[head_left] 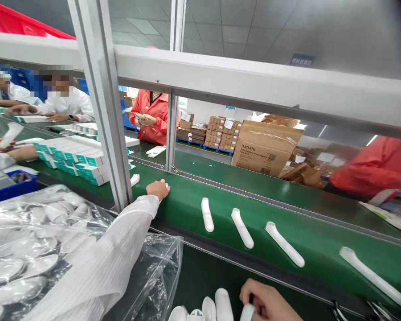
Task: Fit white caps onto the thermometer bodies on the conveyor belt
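Large brown cardboard carton [265, 149], centre right of frame: "STENTIL" printed in black, smaller lines beneath illegible. Dark blue hanging sign [302, 60], upper right: characters too blurred to read.

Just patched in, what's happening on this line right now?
A person works at a green conveyor belt. The left hand reaches out over the belt, closed on something small and white. The right hand, low near the bottom edge, grips one of a cluster of white plastic handles. Four more white handles lie spaced along the belt. Other people in red and white work nearby.
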{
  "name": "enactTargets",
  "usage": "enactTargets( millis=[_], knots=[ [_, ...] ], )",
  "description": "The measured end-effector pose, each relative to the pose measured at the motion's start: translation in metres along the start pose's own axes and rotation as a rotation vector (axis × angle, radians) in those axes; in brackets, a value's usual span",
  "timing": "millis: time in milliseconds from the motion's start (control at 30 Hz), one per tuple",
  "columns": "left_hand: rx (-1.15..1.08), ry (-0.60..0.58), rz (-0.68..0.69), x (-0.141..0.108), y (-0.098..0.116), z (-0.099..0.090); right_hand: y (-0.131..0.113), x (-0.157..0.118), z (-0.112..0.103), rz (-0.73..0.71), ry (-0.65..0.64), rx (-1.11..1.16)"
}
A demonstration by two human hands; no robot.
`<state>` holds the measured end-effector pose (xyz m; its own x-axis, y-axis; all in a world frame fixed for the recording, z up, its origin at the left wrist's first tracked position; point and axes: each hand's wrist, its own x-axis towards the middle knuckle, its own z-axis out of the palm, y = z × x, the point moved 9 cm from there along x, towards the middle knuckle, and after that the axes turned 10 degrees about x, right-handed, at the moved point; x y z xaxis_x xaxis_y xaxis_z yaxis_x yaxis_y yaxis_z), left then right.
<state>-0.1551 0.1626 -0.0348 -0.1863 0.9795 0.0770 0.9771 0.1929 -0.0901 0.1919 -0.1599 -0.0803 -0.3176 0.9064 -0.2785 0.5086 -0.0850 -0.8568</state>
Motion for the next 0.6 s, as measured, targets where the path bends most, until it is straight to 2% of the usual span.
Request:
enactTargets(
  millis=[100,167,233,300,400,500,600],
  knots=[
    [-0.049,-0.056,0.033,-0.004,0.002,0.008,-0.025,0.025,-0.022,-0.118,0.119,0.117],
    [-0.088,-0.044,0.054,-0.01,0.015,0.009,-0.047,0.051,-0.034,-0.205,0.22,0.144],
    [-0.114,-0.064,0.086,-0.016,0.03,0.017,-0.071,0.083,-0.038,-0.296,0.313,0.127],
    [-0.136,-0.047,0.102,-0.023,0.039,0.023,-0.094,0.117,-0.029,-0.395,0.361,0.029],
    [-0.168,0.024,0.089,-0.032,0.043,0.028,-0.12,0.16,0.002,-0.507,0.337,-0.225],
    [-0.169,0.041,0.107,-0.036,0.048,0.03,-0.123,0.183,0.027,-0.525,0.271,-0.359],
    [-0.165,0.032,0.118,-0.037,0.055,0.031,-0.115,0.19,0.036,-0.496,0.228,-0.44]
  ],
)
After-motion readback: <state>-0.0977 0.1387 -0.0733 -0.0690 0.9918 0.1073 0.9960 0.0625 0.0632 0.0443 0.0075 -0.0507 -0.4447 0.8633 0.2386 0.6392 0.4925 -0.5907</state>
